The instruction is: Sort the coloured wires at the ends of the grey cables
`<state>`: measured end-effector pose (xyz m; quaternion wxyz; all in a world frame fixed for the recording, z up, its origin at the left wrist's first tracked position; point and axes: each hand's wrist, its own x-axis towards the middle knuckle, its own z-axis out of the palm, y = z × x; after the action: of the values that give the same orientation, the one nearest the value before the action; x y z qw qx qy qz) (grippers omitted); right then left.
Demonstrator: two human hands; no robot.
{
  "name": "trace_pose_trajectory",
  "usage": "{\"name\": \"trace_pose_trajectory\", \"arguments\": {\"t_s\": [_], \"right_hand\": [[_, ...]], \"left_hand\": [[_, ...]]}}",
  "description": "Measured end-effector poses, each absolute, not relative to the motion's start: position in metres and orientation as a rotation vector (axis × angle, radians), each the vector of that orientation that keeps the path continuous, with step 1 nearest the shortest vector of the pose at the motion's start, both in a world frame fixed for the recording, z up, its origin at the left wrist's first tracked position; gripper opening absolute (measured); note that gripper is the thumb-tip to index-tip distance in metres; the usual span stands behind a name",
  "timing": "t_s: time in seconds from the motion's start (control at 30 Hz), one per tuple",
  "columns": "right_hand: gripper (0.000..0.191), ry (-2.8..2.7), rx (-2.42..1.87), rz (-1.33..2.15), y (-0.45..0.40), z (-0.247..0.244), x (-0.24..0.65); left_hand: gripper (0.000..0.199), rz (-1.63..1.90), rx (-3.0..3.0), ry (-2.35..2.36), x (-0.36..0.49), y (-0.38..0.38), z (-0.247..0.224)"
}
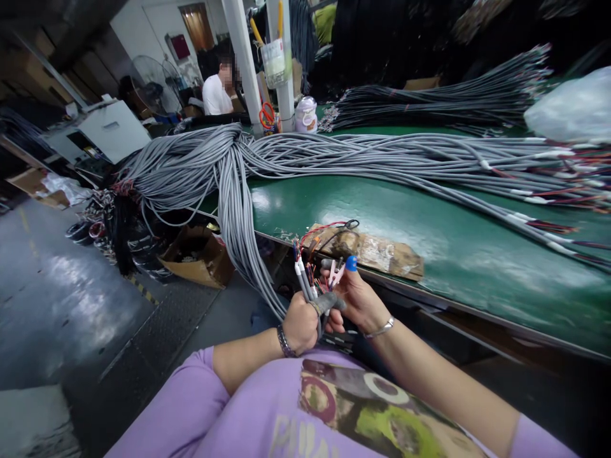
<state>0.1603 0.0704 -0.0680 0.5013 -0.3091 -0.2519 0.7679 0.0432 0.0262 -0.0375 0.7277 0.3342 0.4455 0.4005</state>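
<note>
My left hand (301,323) is closed around a bunch of grey cables (305,280). White tape bands and short coloured wires show at the cable ends above the fist. A grey cover is on the left thumb. Close on the right, my right hand (360,304), with a blue cap on its thumb, pinches a small pinkish clip (336,275) beside the wire ends. What its lower fingers touch is partly hidden. Just beyond my hands, a worn cardboard-like strip (389,254) lies at the bench edge, with a red and a black wire on it.
A large bundle of grey cables (334,152) runs along the green bench (305,200), part of it hanging over the edge towards me. Scissors (267,116) and a lilac container (306,114) stand by a post. A cardboard box (198,261) sits below; a person (217,94) is farther back.
</note>
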Motion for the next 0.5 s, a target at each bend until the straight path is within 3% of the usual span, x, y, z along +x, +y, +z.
{"name": "trace_pose_trajectory", "arguments": {"t_s": [0.5], "right_hand": [[0.038, -0.498, -0.768, 1.933, 0.063, -0.057, 0.166]], "left_hand": [[0.053, 0.950, 0.721, 0.988, 0.039, 0.015, -0.035]]}}
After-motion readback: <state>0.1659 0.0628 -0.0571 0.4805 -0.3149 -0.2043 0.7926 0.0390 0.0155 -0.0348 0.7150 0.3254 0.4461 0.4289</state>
